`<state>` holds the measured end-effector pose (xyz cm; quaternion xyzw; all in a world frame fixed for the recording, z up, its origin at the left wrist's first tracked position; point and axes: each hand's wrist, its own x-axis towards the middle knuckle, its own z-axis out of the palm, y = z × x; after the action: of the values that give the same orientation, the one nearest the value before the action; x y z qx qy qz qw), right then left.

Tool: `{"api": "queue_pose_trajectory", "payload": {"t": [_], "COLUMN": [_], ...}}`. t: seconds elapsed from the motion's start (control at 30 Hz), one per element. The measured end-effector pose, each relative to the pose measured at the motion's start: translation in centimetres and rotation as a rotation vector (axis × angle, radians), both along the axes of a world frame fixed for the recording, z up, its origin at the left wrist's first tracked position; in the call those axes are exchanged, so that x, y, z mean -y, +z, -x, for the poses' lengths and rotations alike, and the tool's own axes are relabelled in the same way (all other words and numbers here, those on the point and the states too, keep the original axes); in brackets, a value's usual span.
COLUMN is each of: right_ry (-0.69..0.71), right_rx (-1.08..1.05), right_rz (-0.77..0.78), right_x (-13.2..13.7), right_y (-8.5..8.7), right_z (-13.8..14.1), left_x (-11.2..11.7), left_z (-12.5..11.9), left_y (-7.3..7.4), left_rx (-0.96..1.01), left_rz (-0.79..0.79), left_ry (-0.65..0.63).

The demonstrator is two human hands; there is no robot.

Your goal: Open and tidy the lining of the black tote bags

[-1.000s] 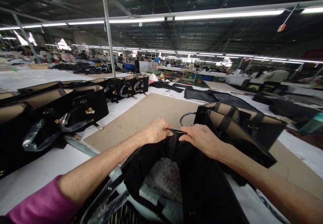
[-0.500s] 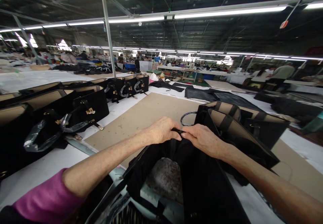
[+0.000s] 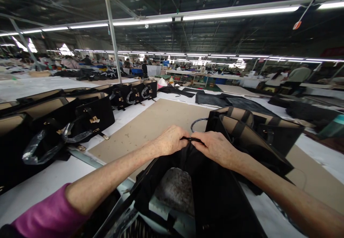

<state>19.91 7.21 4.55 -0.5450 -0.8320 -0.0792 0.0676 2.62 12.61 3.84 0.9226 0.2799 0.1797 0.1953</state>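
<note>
A black bag (image 3: 217,191) lies over a pale machine part with a worn metal plate (image 3: 176,188) right in front of me. My left hand (image 3: 173,139) pinches the bag's far edge between thumb and fingers. Close beside it on the right, my right hand (image 3: 215,146) grips the same edge, its thumb underneath. A short dark strip of that edge shows between the two hands. Just past my right hand stand black bags with beige lining (image 3: 255,137), one with a looped handle (image 3: 198,124).
At left, several black handbags (image 3: 94,114) with gold clasps and plastic-wrapped handles stand in rows on a white table (image 3: 67,177). A beige board (image 3: 161,112) lies ahead, dark fabric pieces (image 3: 228,102) behind it. A metal post (image 3: 113,39) rises at left; people work farther off.
Both hands keep hold of the bag's edge. My right hand has slid slightly along it, so more of the strip shows between them. The view has shifted a little.
</note>
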Motion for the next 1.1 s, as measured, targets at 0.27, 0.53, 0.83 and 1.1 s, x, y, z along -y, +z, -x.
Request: {"api": "queue_pose_trajectory", "payload": {"t": [0.27, 0.53, 0.83, 1.1], "right_ry": [0.009, -0.071, -0.052, -0.081], "right_rx": [0.023, 0.115, 0.042, 0.083], "right_rz": [-0.009, 0.022, 0.055, 0.020], "right_x": [0.08, -0.20, 0.05, -0.06], "right_y": [0.30, 0.10, 0.13, -0.11], "right_z": [0.26, 0.68, 0.61, 0.74], "left_x": [1.07, 0.97, 0.90, 0.89], "left_z": [-0.15, -0.41, -0.20, -0.32], "left_y": [0.79, 0.20, 0.11, -0.04], "left_rx": [-0.064, -0.039, -0.010, 0.019], "left_rz": [-0.054, -0.086, -0.042, -0.025], "left_ry": [0.084, 0.100, 0.116, 0.109]}}
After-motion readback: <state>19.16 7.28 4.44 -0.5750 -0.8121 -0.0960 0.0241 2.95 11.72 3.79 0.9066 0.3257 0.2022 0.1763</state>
